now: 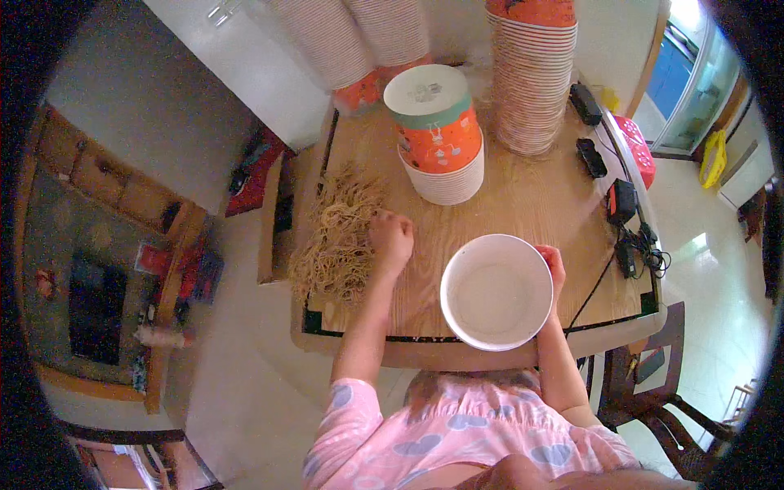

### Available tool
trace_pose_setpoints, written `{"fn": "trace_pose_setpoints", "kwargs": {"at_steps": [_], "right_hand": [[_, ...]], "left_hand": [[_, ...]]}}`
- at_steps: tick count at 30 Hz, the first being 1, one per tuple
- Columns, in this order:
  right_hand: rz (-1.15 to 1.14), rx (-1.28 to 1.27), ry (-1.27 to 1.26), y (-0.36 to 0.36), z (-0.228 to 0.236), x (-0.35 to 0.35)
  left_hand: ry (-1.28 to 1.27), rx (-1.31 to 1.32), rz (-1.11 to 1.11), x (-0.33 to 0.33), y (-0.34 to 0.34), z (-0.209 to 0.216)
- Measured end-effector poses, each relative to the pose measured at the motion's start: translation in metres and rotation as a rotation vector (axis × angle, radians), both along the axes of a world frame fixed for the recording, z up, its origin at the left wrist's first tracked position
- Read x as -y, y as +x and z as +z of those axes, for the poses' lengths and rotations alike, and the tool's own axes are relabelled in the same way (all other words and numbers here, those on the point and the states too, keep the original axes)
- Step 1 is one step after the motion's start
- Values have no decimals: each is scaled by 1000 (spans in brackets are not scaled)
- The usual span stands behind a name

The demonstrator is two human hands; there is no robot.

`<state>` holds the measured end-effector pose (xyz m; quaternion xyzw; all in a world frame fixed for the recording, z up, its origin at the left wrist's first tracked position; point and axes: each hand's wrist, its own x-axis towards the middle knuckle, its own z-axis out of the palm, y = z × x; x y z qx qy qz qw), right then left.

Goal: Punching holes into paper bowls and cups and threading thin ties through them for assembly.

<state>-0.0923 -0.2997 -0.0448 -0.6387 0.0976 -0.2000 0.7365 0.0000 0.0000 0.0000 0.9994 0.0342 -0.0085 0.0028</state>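
My right hand (pixel 553 263) is wrapped round the right side of a white paper bucket (pixel 496 294), whose open mouth faces up at the table's near edge. The bucket's inside is plain, with nothing seen in it. On the left, a tangled heap of thin tan strands (pixel 339 233), like string or rubber bands, lies on the table. My left hand (pixel 393 241) is at the heap's right edge, its fingers curled together. Whatever those fingers hold is hidden. Beyond the hands stands a short upside-down stack of orange and green paper buckets (pixel 441 143), white rims down.
A tall stack of nested buckets (pixel 532 86) stands at the back, with more stacks (pixel 322 41) at the back left. Black adapters (pixel 622 202) and cables line the right side of the wooden table (pixel 457 220). A dark chair (pixel 653 384) stands at the right.
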Motion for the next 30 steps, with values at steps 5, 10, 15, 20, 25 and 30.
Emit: {"fn": "trace_pose_setpoints", "kwargs": {"at_steps": [5,10,15,20,25,30], "right_hand": [[20,1,-66,-2,-6,7],[-13,53,-127,-3,-2,6],[62,37,51,-17,66,12],[306,172,-571,-13,135,22],[352,-43,-814,-31,154,16],[326,-235,-808,-70,140,8]], "left_hand": [[-1491,454,-184,20,-37,111],[-1490,768,-350,33,-91,211],[-1419,869,-418,64,-131,249],[-1429,763,-448,85,-140,255],[-1345,371,-435,96,-138,193],[-1190,41,-379,107,-128,137]]}}
